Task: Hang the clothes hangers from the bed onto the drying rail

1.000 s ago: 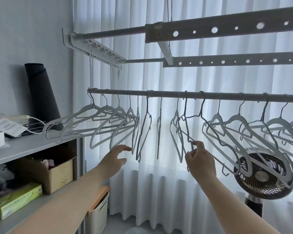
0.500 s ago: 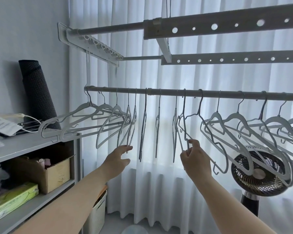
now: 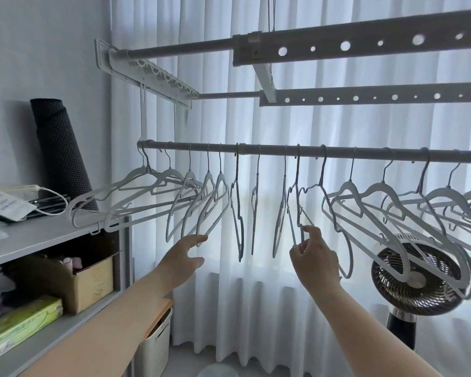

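A grey drying rail [image 3: 337,151] runs across the view in front of white curtains. Several pale grey hangers hang from it by their hooks. My right hand [image 3: 314,258] pinches the lower edge of one thin hanger [image 3: 297,202] near the rail's middle. My left hand [image 3: 184,258] reaches up with relaxed fingers, its fingertips touching the bottom of a hanger [image 3: 211,210] in the left group. The bed is out of view.
Two perforated upper bars [image 3: 365,44] of the rack hang overhead. A grey shelf unit [image 3: 38,235] at left holds a rolled dark mat [image 3: 61,156], papers, a cardboard box [image 3: 93,284] and a green box. A fan [image 3: 419,278] stands at lower right, a white bin [image 3: 155,346] below.
My left hand has risen to touch the bottom of a left-group hanger, and those hangers have turned closer together. My right hand keeps its pinch on the same thin hanger.
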A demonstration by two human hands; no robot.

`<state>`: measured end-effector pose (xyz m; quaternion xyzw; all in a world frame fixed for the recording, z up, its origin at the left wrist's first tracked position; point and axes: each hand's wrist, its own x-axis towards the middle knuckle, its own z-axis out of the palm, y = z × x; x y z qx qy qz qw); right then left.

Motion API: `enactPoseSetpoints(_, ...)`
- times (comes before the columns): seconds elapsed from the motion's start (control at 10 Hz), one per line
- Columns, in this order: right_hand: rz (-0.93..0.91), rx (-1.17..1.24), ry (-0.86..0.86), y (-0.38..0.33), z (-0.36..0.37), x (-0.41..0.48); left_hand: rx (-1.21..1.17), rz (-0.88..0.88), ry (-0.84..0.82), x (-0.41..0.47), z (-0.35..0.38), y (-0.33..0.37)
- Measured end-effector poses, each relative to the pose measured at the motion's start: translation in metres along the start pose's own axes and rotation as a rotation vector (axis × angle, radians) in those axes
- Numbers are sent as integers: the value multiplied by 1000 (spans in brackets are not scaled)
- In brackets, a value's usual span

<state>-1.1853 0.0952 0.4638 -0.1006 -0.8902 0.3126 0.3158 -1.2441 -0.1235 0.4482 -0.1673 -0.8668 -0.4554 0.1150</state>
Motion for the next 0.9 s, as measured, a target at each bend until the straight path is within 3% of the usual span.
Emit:
enactPoseSetpoints(0.7, 51, 102, 45, 1, -6, -12, -1, 6, -46, -13, -8, 0)
enactPoseSetpoints(0.9, 1, 122, 125, -3, -17, -16, -14, -3, 30, -28, -25, 5)
